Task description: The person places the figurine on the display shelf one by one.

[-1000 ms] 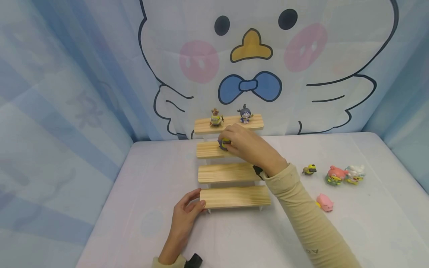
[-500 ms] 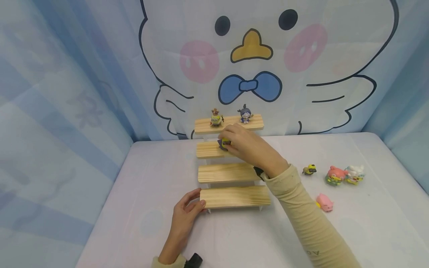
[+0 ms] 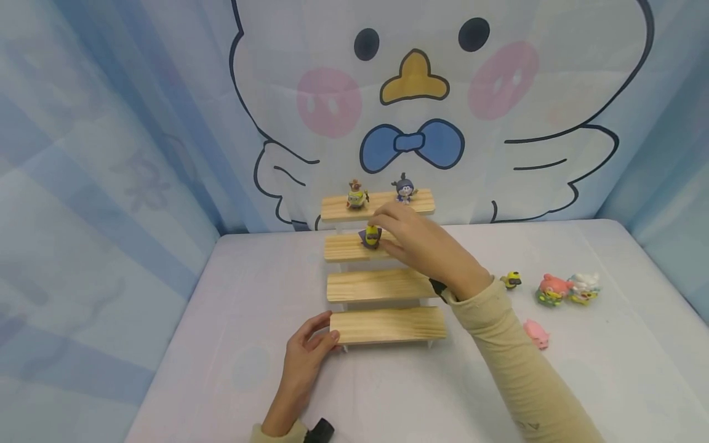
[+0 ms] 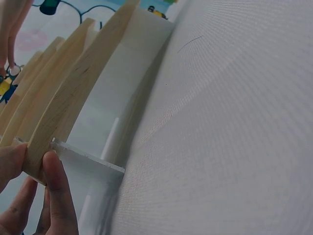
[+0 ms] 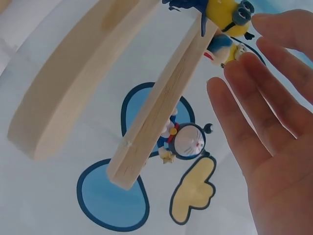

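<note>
A wooden four-step stand (image 3: 382, 286) stands on the table. On its second step stands a yellow minion figure in purple (image 3: 371, 236) (image 5: 227, 14). My right hand (image 3: 388, 232) (image 5: 254, 54) hovers just to its right with straight fingers, not touching it. The top step carries a minion with a hat (image 3: 357, 194) and a blue cat figure (image 3: 404, 189) (image 5: 188, 142). My left hand (image 3: 324, 335) (image 4: 34, 166) pinches the left end of the bottom step (image 3: 388, 325) (image 4: 73, 98) between thumb and fingers.
On the pale table (image 3: 221, 320) to the right of the stand lie a small yellow-black figure (image 3: 511, 280), a pink-green figure (image 3: 554, 290), a white figure (image 3: 584, 287) and a pink pig (image 3: 536, 333). A cartoon duck curtain (image 3: 415, 111) hangs right behind the stand.
My right hand has let go of the purple-clad minion and drawn back slightly to the right; the figure now stands by itself on the second step. The left hand has not moved.
</note>
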Tool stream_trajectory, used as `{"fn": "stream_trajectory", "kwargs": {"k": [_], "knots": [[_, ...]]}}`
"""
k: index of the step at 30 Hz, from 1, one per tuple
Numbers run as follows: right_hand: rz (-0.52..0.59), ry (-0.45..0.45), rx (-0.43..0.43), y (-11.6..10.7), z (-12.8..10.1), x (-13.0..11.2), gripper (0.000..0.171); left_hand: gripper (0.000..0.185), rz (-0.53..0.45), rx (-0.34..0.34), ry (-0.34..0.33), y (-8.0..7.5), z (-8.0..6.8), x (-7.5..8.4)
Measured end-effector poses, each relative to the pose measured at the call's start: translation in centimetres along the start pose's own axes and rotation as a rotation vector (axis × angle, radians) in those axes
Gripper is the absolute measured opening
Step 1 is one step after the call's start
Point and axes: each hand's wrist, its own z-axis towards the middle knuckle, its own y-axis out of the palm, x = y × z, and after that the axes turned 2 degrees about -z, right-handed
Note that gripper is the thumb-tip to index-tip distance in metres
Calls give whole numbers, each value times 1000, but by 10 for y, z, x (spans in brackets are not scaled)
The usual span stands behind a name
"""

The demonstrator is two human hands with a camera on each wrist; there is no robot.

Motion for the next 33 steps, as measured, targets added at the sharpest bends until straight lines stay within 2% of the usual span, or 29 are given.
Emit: {"fn": "stream_trajectory", "kwargs": {"k": [13,20,33], "knots": [[8,16,23,-7,-22,5,35,53,-22,-9,11,0,0,0],[-33,63,5,-8,-34,9,36,55,6,2,12,1,0,1],[-65,91,26,-8,-63,24,33,54,17,6,12,3,-1,2]]}}
